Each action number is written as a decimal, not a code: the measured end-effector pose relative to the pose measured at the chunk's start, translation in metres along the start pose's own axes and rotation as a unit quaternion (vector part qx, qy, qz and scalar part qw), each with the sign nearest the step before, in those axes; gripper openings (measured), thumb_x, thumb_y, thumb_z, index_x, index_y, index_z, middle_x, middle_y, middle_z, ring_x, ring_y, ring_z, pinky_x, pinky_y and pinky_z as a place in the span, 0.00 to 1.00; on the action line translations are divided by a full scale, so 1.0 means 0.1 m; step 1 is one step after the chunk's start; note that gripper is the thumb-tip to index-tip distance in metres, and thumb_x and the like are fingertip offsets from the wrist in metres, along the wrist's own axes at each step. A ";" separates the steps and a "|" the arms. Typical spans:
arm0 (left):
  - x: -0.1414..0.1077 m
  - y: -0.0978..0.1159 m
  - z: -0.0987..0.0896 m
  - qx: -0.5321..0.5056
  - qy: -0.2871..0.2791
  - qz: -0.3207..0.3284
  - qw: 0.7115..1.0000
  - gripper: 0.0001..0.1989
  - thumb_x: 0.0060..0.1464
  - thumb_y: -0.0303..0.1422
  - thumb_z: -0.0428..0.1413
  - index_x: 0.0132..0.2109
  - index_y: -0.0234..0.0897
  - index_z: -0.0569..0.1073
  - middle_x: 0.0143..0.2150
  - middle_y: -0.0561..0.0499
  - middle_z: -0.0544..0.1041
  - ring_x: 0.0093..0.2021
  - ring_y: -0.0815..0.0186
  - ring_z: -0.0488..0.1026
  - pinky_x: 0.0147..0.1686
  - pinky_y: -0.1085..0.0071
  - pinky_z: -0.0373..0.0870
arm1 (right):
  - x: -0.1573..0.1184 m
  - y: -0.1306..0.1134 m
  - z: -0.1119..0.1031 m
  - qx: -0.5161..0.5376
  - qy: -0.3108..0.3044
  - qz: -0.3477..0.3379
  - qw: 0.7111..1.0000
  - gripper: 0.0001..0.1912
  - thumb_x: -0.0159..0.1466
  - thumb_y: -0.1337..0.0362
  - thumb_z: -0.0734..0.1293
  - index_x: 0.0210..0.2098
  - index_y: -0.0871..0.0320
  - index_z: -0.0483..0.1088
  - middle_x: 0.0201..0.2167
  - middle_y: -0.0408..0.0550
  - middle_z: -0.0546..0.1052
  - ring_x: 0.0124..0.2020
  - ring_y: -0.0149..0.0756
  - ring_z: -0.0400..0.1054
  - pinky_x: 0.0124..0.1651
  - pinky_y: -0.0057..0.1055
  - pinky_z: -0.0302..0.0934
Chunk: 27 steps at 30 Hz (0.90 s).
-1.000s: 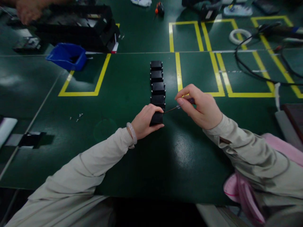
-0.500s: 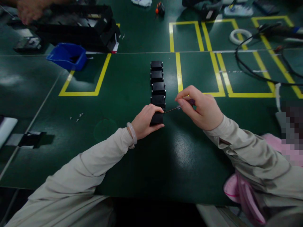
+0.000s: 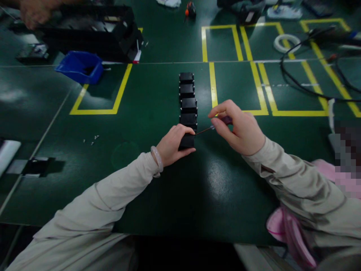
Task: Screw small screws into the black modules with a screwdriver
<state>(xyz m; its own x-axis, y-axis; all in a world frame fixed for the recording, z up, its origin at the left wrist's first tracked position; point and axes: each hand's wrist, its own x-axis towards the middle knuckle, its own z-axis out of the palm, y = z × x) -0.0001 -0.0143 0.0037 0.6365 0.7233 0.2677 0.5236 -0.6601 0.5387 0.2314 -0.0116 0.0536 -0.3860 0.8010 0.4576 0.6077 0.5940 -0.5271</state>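
Several black blocks (image 3: 188, 102) with small silvery screws on their sides stand in a column on the green table (image 3: 169, 203). My left hand (image 3: 174, 145) grips the nearest black block (image 3: 187, 142) between thumb and fingers. A screwdriver (image 3: 205, 130) is pinched in my right hand (image 3: 239, 128), its handle mostly hidden by the fingers. The thin shaft points left, and its tip meets the right side of the block that my left hand holds. Some small loose screws (image 3: 96, 137) lie to the left of my left hand.
At the upper left are a blue bin (image 3: 81, 67), a large black housing (image 3: 93, 37) and another person's hand (image 3: 35, 15). Yellow tape outlines mark the table. A white ring (image 3: 287, 43) and a black cable (image 3: 293, 81) lie at the right, a pink cloth (image 3: 290, 233) lower right.
The fingers of my right hand have shifted slightly around the screwdriver handle. My left hand and the blocks look unmoved.
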 end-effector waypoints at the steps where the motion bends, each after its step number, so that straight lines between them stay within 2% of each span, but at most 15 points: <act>1: 0.00 0.00 0.00 0.000 0.000 0.000 1.000 0.19 0.56 0.33 0.61 0.51 0.36 0.64 0.48 0.45 0.71 0.48 0.58 0.69 0.49 0.62 0.67 | 0.00 0.00 0.00 0.001 0.001 -0.002 1.000 0.08 0.66 0.65 0.61 0.44 0.57 0.69 0.30 0.43 0.75 0.29 0.31 0.72 0.32 0.28 0.65; 4: 0.00 0.00 0.00 0.000 -0.001 0.000 1.000 0.19 0.56 0.33 0.61 0.51 0.36 0.64 0.48 0.45 0.71 0.48 0.58 0.69 0.49 0.62 0.67 | 0.00 0.00 0.00 -0.002 0.005 -0.003 1.000 0.08 0.66 0.65 0.61 0.43 0.57 0.68 0.29 0.43 0.74 0.29 0.31 0.72 0.32 0.28 0.64; 8: -0.01 0.00 0.00 0.000 -0.001 0.000 1.000 0.19 0.56 0.34 0.62 0.51 0.36 0.65 0.49 0.45 0.71 0.48 0.58 0.69 0.49 0.62 0.67 | 0.00 0.00 -0.01 -0.006 0.001 -0.006 1.000 0.06 0.67 0.62 0.61 0.38 0.56 0.68 0.28 0.42 0.73 0.26 0.30 0.71 0.29 0.27 0.62; 14: 0.00 0.00 0.00 0.001 -0.002 -0.004 1.000 0.18 0.56 0.34 0.61 0.50 0.36 0.64 0.48 0.45 0.71 0.49 0.58 0.70 0.50 0.61 0.67 | 0.01 -0.01 -0.01 -0.004 0.010 -0.006 1.000 0.08 0.65 0.66 0.61 0.43 0.57 0.67 0.28 0.42 0.73 0.25 0.30 0.69 0.30 0.28 0.63; 20: -0.01 0.01 0.00 -0.001 -0.004 -0.005 1.000 0.19 0.56 0.34 0.61 0.50 0.36 0.65 0.48 0.45 0.71 0.48 0.58 0.69 0.49 0.61 0.67 | 0.01 0.01 -0.01 -0.002 0.006 -0.009 1.000 0.06 0.67 0.62 0.62 0.36 0.56 0.68 0.25 0.41 0.73 0.24 0.29 0.69 0.27 0.26 0.60; 27: 0.00 -0.01 0.00 0.001 0.004 0.002 1.000 0.19 0.55 0.34 0.62 0.50 0.36 0.65 0.48 0.45 0.71 0.48 0.59 0.69 0.49 0.62 0.67 | 0.01 0.01 0.00 0.002 0.007 -0.007 1.000 0.07 0.64 0.67 0.61 0.42 0.57 0.68 0.27 0.42 0.73 0.26 0.30 0.69 0.31 0.27 0.63</act>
<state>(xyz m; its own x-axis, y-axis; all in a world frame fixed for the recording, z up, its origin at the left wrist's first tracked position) -0.0004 -0.0140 0.0029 0.6340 0.7222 0.2765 0.5221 -0.6635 0.5358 0.2318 -0.0106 0.0540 -0.3844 0.7921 0.4742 0.5993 0.6048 -0.5244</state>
